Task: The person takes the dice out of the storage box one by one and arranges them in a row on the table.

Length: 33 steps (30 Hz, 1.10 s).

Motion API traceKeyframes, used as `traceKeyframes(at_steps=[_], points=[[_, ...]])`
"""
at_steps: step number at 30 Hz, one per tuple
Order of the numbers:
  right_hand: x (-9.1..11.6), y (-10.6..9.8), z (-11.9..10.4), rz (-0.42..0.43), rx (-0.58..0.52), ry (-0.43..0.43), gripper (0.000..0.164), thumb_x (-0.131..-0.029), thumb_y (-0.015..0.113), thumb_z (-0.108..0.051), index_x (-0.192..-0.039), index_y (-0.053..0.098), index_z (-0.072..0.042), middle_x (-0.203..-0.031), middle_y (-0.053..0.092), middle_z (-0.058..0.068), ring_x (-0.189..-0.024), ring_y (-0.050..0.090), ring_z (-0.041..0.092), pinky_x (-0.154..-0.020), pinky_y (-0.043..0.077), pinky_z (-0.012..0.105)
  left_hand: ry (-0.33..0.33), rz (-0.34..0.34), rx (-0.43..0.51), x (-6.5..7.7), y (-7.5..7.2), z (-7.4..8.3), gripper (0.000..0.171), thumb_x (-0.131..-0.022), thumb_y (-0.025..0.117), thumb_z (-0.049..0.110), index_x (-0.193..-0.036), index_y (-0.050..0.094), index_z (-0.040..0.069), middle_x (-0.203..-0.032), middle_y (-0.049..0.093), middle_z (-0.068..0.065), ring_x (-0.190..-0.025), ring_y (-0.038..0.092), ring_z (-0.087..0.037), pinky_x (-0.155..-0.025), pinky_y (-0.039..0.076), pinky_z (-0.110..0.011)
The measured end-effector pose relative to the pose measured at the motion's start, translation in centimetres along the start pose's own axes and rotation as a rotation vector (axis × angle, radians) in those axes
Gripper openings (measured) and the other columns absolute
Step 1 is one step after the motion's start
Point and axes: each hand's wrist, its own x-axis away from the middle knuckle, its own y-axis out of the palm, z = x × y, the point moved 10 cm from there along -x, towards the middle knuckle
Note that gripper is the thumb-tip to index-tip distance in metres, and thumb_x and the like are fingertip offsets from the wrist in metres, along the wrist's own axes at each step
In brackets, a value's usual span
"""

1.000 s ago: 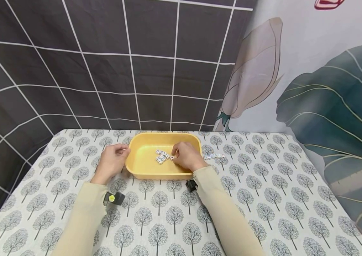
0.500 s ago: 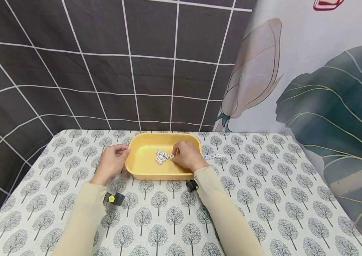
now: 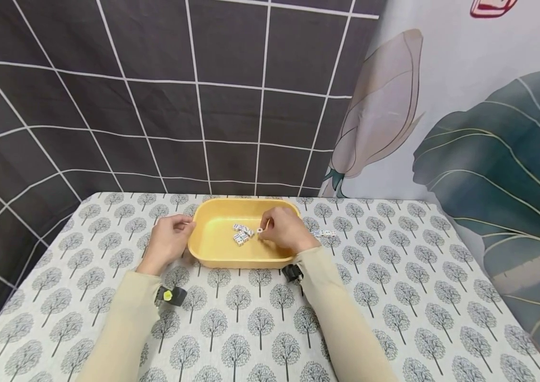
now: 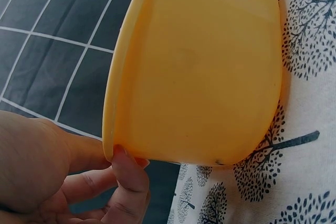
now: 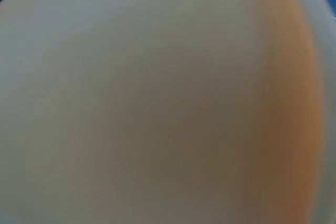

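Note:
A yellow plastic basin (image 3: 212,233) sits at the far middle of the table, holding a small cluster of white dice (image 3: 241,234) with coloured dots. My left hand (image 3: 169,237) pinches the basin's left rim between thumb and fingers; the left wrist view shows the grip at the rim's corner, beside the basin's outer wall (image 4: 199,77). Inside the basin my right hand (image 3: 286,228) pinches a single die (image 3: 259,231) at its fingertips, just right of the cluster. In the right wrist view a blurred, close pale surface fills nearly everything, hiding that hand.
Outside the basin's right end lies a short row of dice (image 3: 325,233), partly hidden by my right hand. A tree-print cloth (image 3: 260,318) covers the table. Behind rises a dark curtain (image 3: 155,106) with white grid lines, beside a floral curtain (image 3: 384,106).
The right hand has shifted slightly right with its die, away from the cluster, and now covers more of the outer row. The left hand keeps its hold on the rim.

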Motion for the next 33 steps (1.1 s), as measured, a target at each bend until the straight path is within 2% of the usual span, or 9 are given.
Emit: traceKeyframes(at_steps=[13,20,25,33], points=[[0.6,-2.2,-0.1,0.017,0.014,-0.115,0.008,-0.086,0.081,-0.013,-0.088,0.073,-0.012,-0.076,0.064,0.001,-0.072,0.055,0.014,-0.066,0.047,0.024,-0.013,0.001,0.011,0.1,0.0,0.1,0.036,-0.104,0.056,0.017,-0.132,0.061,-0.004,-0.117,0.069,-0.026,-0.100,0.069,-0.033,-0.076,0.057,-0.025],[1.0,-3.4,0.3,0.018,-0.013,-0.133,0.008,-0.085,0.081,-0.011,-0.087,0.074,-0.012,-0.077,0.064,0.001,-0.074,0.056,0.015,-0.070,0.049,0.026,-0.015,0.001,0.016,0.1,-0.1,0.0,0.036,-0.104,0.056,0.017,-0.132,0.061,-0.004,-0.118,0.068,-0.026,-0.103,0.069,-0.034,-0.079,0.058,-0.027],[1.2,-4.0,0.8,0.004,-0.055,-0.141,0.008,-0.085,0.080,-0.008,-0.088,0.074,-0.011,-0.079,0.065,0.002,-0.076,0.058,0.015,-0.072,0.052,0.026,-0.007,0.005,0.016,0.0,-0.1,0.1,0.036,-0.103,0.056,0.016,-0.132,0.061,-0.005,-0.117,0.069,-0.026,-0.101,0.069,-0.034,-0.076,0.057,-0.024],[2.0,-5.7,1.6,0.035,-0.044,-0.152,0.008,-0.085,0.081,-0.009,-0.089,0.075,-0.011,-0.079,0.066,0.002,-0.075,0.059,0.015,-0.070,0.052,0.025,-0.024,-0.001,0.029,0.1,0.0,0.0,0.036,-0.104,0.056,0.017,-0.132,0.061,-0.004,-0.117,0.068,-0.025,-0.099,0.068,-0.032,-0.076,0.057,-0.025]])
